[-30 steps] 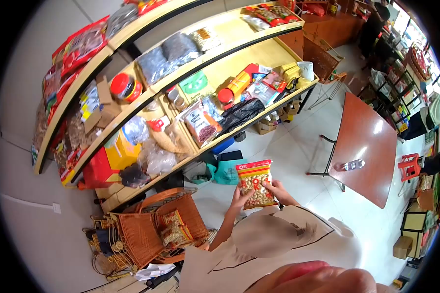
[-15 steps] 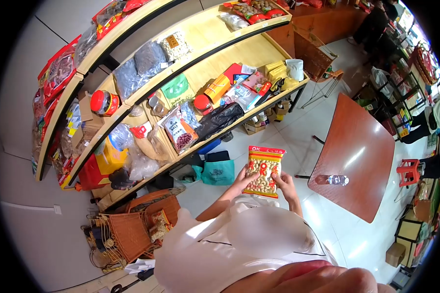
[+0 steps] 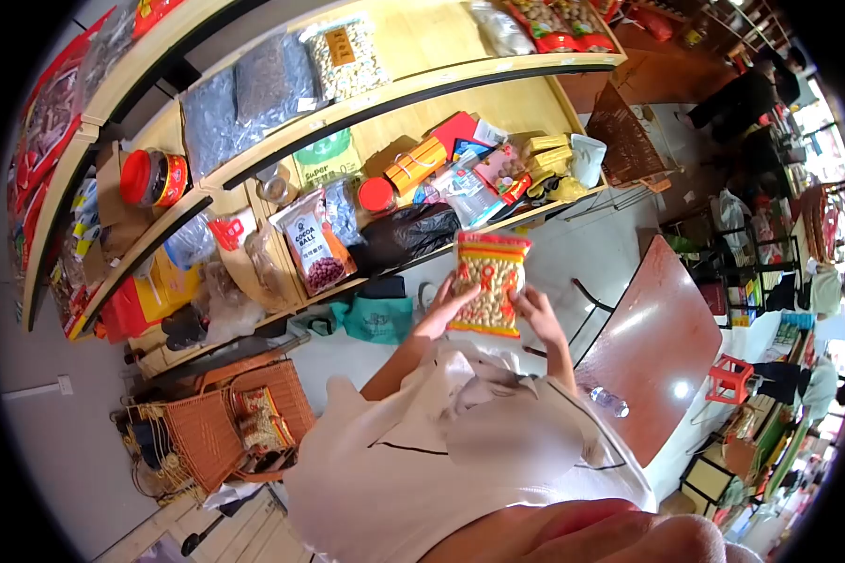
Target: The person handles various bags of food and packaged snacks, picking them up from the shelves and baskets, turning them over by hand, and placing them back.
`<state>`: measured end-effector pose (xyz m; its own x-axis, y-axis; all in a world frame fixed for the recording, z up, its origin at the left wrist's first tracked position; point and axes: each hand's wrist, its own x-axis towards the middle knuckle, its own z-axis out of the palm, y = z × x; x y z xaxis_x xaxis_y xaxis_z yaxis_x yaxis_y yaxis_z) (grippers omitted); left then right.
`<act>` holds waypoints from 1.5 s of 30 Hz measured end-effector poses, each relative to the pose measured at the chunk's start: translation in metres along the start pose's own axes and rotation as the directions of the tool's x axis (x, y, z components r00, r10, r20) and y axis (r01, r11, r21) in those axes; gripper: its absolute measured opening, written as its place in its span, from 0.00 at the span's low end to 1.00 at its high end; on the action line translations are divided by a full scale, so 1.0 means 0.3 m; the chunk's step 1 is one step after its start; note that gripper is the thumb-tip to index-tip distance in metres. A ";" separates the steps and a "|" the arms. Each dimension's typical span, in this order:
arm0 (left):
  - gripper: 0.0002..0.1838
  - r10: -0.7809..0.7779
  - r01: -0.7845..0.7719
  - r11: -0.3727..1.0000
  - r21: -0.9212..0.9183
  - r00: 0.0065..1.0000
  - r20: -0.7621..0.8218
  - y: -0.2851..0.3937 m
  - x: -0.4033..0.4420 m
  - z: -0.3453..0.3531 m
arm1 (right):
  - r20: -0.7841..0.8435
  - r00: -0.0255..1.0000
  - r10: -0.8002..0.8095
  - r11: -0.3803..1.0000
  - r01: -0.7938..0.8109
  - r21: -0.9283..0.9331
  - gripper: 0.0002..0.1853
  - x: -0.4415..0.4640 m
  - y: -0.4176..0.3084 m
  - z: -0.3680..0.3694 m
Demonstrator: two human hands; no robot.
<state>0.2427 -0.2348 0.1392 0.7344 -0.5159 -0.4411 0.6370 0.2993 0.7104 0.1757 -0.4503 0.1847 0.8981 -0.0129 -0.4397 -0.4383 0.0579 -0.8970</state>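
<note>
A clear bag of nuts (image 3: 491, 289) with red and yellow bands and red lettering is held upright in front of my chest. My left hand (image 3: 446, 310) grips its left edge, the fingers lying over the front. On the opposite edge, my right hand (image 3: 536, 314) pinches the bag near its lower right side. Just beyond the bag is the lower wooden shelf (image 3: 483, 103), where a cocoa ball bag (image 3: 312, 246), a black plastic bag (image 3: 408, 235) and a red-lidded jar (image 3: 376, 195) lie.
A reddish-brown table (image 3: 652, 342) with a plastic bottle (image 3: 609, 402) stands to the right. A teal bag (image 3: 377, 319) sits under the shelf. At lower left, a wicker chair (image 3: 202, 436) bears another packet (image 3: 263, 419). A red stool (image 3: 729, 379) and people are farther right.
My view has shifted, and the shelf now appears nearer. The bag of nuts has come up closer to the shelf's front edge, still held by both hands.
</note>
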 end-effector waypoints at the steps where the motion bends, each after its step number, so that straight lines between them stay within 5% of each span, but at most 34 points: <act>1: 0.40 0.052 -0.053 0.998 -0.022 0.998 -0.042 0.051 0.026 0.004 | 0.074 0.997 -0.008 1.000 0.008 -0.003 0.17 0.052 -0.088 0.000; 6: 0.35 0.233 -0.231 0.967 0.103 0.972 -0.005 0.343 0.197 -0.003 | 0.181 0.975 -0.126 0.992 0.123 0.031 0.17 0.366 -0.280 -0.054; 7: 0.33 0.437 -0.429 0.873 0.232 0.899 0.020 0.373 0.273 -0.014 | 0.159 0.977 -0.139 0.989 0.129 0.073 0.18 0.442 -0.297 -0.068; 9: 0.31 0.563 -0.547 0.797 0.257 0.826 0.011 0.551 0.320 0.053 | 0.078 0.979 -0.187 0.982 0.184 0.043 0.18 0.509 -0.493 -0.029; 10: 0.30 0.606 -0.586 0.732 0.348 0.793 0.059 0.620 0.365 0.067 | -0.008 0.940 -0.342 0.934 0.341 0.110 0.19 0.560 -0.579 0.017; 13: 0.29 0.745 -0.712 0.574 0.405 0.659 0.104 0.842 0.505 0.137 | 0.059 0.911 -0.408 0.912 0.404 0.067 0.20 0.776 -0.766 -0.016; 14: 0.30 0.790 -0.691 0.496 0.525 0.610 0.057 0.862 0.642 0.103 | 0.060 0.891 -0.451 0.892 0.447 0.067 0.19 0.834 -0.843 -0.005; 15: 0.33 0.791 -0.601 0.474 0.644 0.612 -0.011 0.906 0.721 0.088 | 0.062 0.907 -0.417 0.896 0.421 -0.138 0.20 0.988 -0.858 -0.084; 18: 0.45 0.751 -0.291 0.480 0.827 0.624 -0.216 1.092 0.919 0.068 | 0.054 0.845 -0.532 0.846 0.533 -0.006 0.17 1.175 -1.058 0.001; 20: 0.54 0.711 -0.226 0.537 0.813 0.639 -0.293 1.203 0.973 0.067 | 0.072 0.844 -0.532 0.847 0.532 0.016 0.16 1.344 -1.125 0.020; 22: 0.54 0.763 -0.273 0.506 0.818 0.584 -0.277 1.242 1.128 -0.016 | 0.175 0.808 -0.562 0.777 0.589 -0.222 0.16 1.544 -1.169 0.010; 26: 0.54 0.780 -0.182 0.401 0.898 0.583 -0.230 1.225 1.322 -0.135 | 0.198 0.846 -0.496 0.811 0.532 -0.242 0.23 1.758 -1.121 0.016; 27: 0.55 0.811 -0.109 0.359 0.927 0.528 -0.252 1.228 1.260 -0.091 | 0.239 0.774 -0.586 0.672 0.629 -0.391 0.25 1.883 -1.073 -0.029; 28: 0.54 0.811 -0.127 0.393 0.911 0.514 -0.279 1.206 1.302 -0.109 | 0.255 0.796 -0.549 0.719 0.605 -0.342 0.24 1.885 -1.080 -0.042; 29: 0.52 0.770 0.183 0.298 0.937 0.533 -0.350 1.256 1.131 0.028 | 0.274 0.815 -0.511 0.764 0.576 -0.289 0.23 1.867 -1.088 -0.050; 31: 0.51 0.710 0.050 0.418 0.907 0.605 -0.360 1.227 1.131 0.004 | 0.312 0.787 -0.533 0.683 0.617 -0.391 0.21 1.841 -1.088 -0.068; 34: 0.45 0.787 0.165 0.239 0.957 0.545 -0.291 1.201 1.110 0.014 | 0.296 0.748 -0.594 0.476 0.623 -0.621 0.22 1.799 -1.100 -0.051; 36: 0.44 0.807 0.089 0.287 0.954 0.513 -0.291 1.200 1.060 0.052 | 0.283 0.821 -0.496 0.621 0.563 -0.546 0.21 1.772 -1.108 -0.028; 40: 0.39 0.888 0.316 0.208 0.926 0.335 -0.314 1.158 1.008 0.082 | 0.318 0.837 -0.444 0.821 0.523 -0.228 0.19 1.718 -1.093 0.052; 43: 0.35 0.994 0.032 -0.028 0.999 0.103 0.025 1.026 0.953 0.079 | 0.317 0.831 -0.456 0.842 0.519 -0.148 0.20 1.784 -1.056 0.039; 44: 0.34 0.940 0.004 0.069 0.998 0.334 -0.067 0.992 0.912 0.085 | 0.260 0.866 -0.426 0.842 0.485 -0.236 0.22 1.748 -1.062 0.040; 45: 0.33 0.910 -0.076 0.183 0.980 0.390 -0.139 0.922 0.880 0.077 | 0.193 0.861 -0.470 0.711 0.499 -0.495 0.25 1.744 -1.059 0.022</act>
<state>0.6071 -0.3068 0.2319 0.8988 0.1831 0.3982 -0.1695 -0.6926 0.7011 0.7851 -0.4688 0.2398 0.9866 0.1546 0.0520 0.1184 -0.4595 -0.8802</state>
